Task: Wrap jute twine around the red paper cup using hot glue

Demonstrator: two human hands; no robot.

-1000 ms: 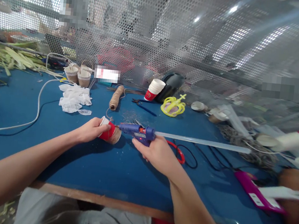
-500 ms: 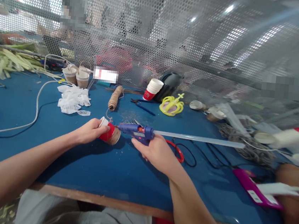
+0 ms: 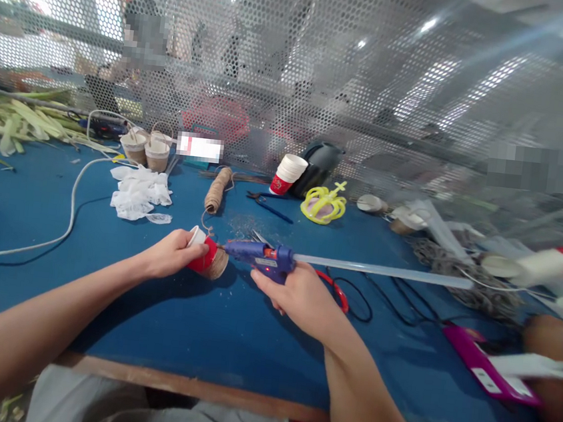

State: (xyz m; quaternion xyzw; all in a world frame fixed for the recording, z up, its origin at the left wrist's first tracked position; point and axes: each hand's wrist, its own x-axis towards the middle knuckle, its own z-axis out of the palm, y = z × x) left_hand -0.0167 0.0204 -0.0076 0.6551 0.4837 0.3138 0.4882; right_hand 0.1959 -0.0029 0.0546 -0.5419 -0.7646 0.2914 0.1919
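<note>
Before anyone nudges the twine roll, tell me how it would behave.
The twine roll would probably roll if pushed sideways, being a cylinder on its side. It might tug the red cup, since a strand seems to join the two. Looking tightly wound, it likely keeps its shape.

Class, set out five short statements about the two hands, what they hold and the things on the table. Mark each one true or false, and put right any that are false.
1. The right hand holds a blue glue gun. True.
2. The left hand holds pliers. False: the left hand holds a red and white cup.
3. A long glue stick juts from the back of the glue gun. True.
4. The yellow crown lies left of the twine roll in the picture. False: it lies to the right.
5. Crumpled white material lies on the blue table. True.
</note>
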